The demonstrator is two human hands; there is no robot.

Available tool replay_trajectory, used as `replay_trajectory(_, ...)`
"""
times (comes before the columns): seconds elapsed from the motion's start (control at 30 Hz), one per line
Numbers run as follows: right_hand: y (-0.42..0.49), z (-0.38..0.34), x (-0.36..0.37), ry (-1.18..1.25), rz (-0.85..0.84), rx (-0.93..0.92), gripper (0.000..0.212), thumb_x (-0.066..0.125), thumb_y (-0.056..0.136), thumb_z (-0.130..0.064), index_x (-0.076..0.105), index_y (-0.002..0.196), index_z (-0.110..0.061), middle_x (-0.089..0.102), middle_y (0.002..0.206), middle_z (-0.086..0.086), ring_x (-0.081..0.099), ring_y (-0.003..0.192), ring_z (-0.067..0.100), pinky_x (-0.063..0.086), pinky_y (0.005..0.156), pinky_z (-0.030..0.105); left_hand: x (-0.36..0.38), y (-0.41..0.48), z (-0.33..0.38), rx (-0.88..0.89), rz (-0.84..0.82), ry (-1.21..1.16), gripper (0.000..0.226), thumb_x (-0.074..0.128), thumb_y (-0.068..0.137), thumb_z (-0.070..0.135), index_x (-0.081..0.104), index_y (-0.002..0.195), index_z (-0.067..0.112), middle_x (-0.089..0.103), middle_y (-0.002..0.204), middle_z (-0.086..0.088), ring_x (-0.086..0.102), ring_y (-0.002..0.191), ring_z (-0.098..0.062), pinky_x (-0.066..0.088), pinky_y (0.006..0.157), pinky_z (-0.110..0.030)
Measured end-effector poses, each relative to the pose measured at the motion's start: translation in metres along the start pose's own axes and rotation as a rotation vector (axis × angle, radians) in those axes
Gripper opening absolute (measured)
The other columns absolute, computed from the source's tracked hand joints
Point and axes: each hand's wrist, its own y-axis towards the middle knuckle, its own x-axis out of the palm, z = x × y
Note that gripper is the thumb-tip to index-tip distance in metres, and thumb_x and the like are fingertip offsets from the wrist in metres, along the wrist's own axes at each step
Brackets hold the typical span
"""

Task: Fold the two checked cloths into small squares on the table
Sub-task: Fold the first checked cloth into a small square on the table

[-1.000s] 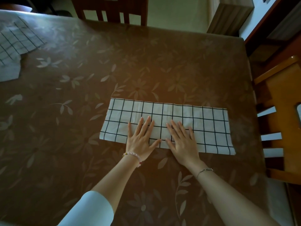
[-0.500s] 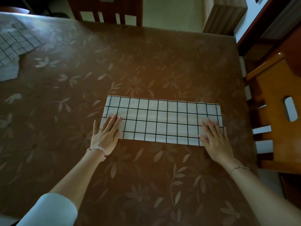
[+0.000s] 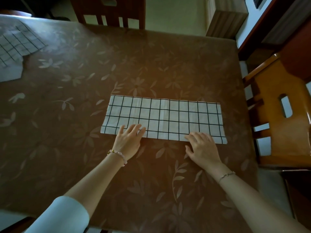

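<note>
- Brown floral covering spreads over the whole table [image 3: 151, 73], which fills most of the dim room.
- An orange wooden chair [image 3: 277, 135] stands against the table's right side, with a slot cut in its back.
- A dark chair [image 3: 109, 12] is pushed in at the far edge.
- A wooden cabinet [image 3: 225, 22] sits on the floor beyond the far right corner.
- The cloth [image 3: 168, 115], white with a black grid, lies flat as a long narrow strip across the near middle of the table, its long sides running left to right.
- The second cloth [image 3: 15, 46] lies well apart at the far left edge, rumpled and partly out of sight.
- A pale sleeve [image 3: 62, 216] covers the person's left upper arm; both forearms are bare.
- The left hand [image 3: 127, 140] is spread flat, fingers apart, with its fingertips on the cloth's near edge, left of centre; it grips nothing.
- The right hand [image 3: 202, 147] rests at the near edge towards the strip's right end, fingers bent with the tips on the cloth and the thumb splayed out on the table, so nothing is pinched.
- A bead bracelet [image 3: 117, 154] circles the left wrist.
- A thin chain [image 3: 227, 174] circles the right wrist.
</note>
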Motion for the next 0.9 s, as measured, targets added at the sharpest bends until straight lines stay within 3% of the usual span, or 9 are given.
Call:
replay_trajectory(0.13,0.006,0.006,-0.002,-0.006,0.023,0.011,0.026,0.068,0.075,-0.015,0.064,0.100,-0.013,0.065,0.097,0.002,0.061,0.090,0.020,0.049,0.081,0.034,-0.007,-0.002,-0.018,-0.071,-0.022,0.050,0.034,0.073,0.065,0.001,0.064,0.097,0.007,0.065,0.098,-0.009,0.064,0.090,-0.027,0.051,0.083,-0.050)
replay_trajectory(0.4,0.009,0.006,-0.002,-0.033,0.010,0.046,0.021,0.068,0.073,-0.007,0.063,0.093,-0.006,0.063,0.092,0.006,0.060,0.083,0.023,0.051,0.070,0.032,-0.008,-0.005,-0.029,-0.068,-0.088,0.137,0.026,0.067,0.075,0.008,0.062,0.100,0.006,0.062,0.101,-0.008,0.062,0.091,-0.025,0.050,0.086,-0.044)
replay_trajectory(0.53,-0.007,0.003,-0.004,-0.030,0.020,0.043,0.022,0.068,0.072,-0.007,0.062,0.093,-0.007,0.063,0.092,0.006,0.060,0.084,0.022,0.049,0.071,0.031,-0.003,-0.026,-0.021,-0.059,-0.043,0.103,0.033,0.080,0.059,0.003,0.065,0.088,0.002,0.065,0.090,-0.011,0.064,0.082,-0.027,0.054,0.077,-0.043)
replay_trajectory(0.7,-0.051,-0.002,0.000,-0.006,0.018,0.025,0.025,0.066,0.075,-0.010,0.064,0.100,-0.007,0.064,0.101,0.006,0.061,0.093,0.022,0.050,0.081,0.033,0.006,-0.073,-0.010,0.031,0.017,0.012,0.054,0.087,0.045,0.002,0.067,0.096,-0.001,0.068,0.098,-0.013,0.067,0.090,-0.026,0.055,0.080,-0.040)
replay_trajectory(0.9,-0.095,-0.017,-0.003,0.037,0.037,0.034,0.023,0.070,0.073,-0.009,0.067,0.096,-0.008,0.067,0.099,0.004,0.064,0.091,0.020,0.049,0.083,0.036,0.005,-0.117,-0.002,0.113,-0.001,0.001,0.064,0.089,0.034,0.000,0.068,0.095,-0.002,0.070,0.096,-0.013,0.068,0.089,-0.025,0.056,0.076,-0.038)
